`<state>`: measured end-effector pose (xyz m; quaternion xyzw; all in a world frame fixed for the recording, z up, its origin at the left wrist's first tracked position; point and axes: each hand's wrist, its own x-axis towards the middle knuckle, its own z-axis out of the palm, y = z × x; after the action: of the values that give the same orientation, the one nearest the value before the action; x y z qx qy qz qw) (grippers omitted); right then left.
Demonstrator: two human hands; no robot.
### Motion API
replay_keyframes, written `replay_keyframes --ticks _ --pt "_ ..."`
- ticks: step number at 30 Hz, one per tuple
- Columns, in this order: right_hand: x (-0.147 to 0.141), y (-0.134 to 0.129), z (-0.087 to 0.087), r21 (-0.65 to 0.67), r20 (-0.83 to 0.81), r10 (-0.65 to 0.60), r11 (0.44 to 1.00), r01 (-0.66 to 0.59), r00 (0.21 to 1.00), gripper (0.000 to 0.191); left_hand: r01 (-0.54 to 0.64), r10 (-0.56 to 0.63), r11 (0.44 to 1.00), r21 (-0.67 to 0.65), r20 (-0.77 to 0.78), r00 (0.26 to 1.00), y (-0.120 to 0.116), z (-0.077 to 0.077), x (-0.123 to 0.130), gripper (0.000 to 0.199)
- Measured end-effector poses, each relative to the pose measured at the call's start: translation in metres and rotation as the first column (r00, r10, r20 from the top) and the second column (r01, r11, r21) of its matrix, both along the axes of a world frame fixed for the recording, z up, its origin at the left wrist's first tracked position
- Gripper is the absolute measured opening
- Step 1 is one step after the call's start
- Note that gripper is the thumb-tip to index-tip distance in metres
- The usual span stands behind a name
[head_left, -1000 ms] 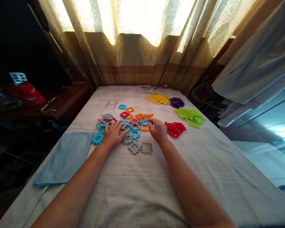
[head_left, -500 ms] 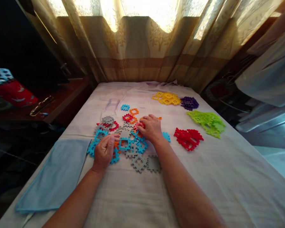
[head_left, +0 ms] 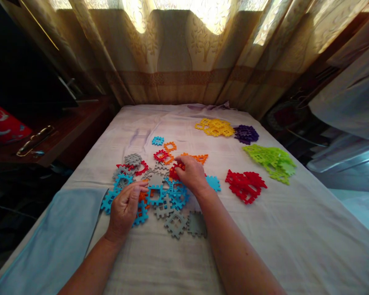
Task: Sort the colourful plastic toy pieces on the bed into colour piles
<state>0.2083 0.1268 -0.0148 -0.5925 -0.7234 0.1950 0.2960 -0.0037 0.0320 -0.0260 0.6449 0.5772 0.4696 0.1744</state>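
A mixed heap of notched plastic building tiles lies between my hands, with blue tiles (head_left: 156,195), grey tiles (head_left: 176,224) and orange and red ones overlapping. My right hand (head_left: 190,172) reaches over the far right of the heap, its fingers closed on a red tile (head_left: 173,172). Beside those fingers lie orange tiles (head_left: 201,158). My left hand (head_left: 124,207) is at the heap's left side, next to more blue tiles (head_left: 109,200). Its thumb lies against curled fingers, and whatever they may hold is hidden.
Sorted piles lie to the right: yellow tiles (head_left: 215,127), purple tiles (head_left: 246,134), lime green tiles (head_left: 272,162) and red tiles (head_left: 245,185). A light blue cloth (head_left: 53,237) covers the left edge of the sheeted surface (head_left: 252,246). Curtains (head_left: 172,61) hang behind.
The view has shifted slightly, so the cloth and heap appear lower and further left. My right hand's fingers have shifted a little over the red tile. My left hand keeps much the same pose.
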Motion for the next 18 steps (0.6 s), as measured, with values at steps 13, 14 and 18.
replay_keyframes --ticks 13,14,18 --pt "0.089 0.014 0.022 -0.016 -0.287 -0.229 0.972 0.234 0.93 0.024 0.006 -0.006 1.0 -0.014 -0.006 1.0 -0.001 0.002 -0.001 0.044" --pt "0.104 0.014 0.021 -0.023 -0.251 -0.296 0.954 0.3 0.922 0.025 0.008 -0.008 1.0 -0.008 -0.008 1.0 0.0 0.002 -0.001 0.044" --pt "0.152 0.012 0.01 -0.062 -0.079 -0.526 0.851 0.522 0.847 0.026 0.011 -0.011 1.0 0.007 -0.014 1.0 0.0 0.003 -0.001 0.043"
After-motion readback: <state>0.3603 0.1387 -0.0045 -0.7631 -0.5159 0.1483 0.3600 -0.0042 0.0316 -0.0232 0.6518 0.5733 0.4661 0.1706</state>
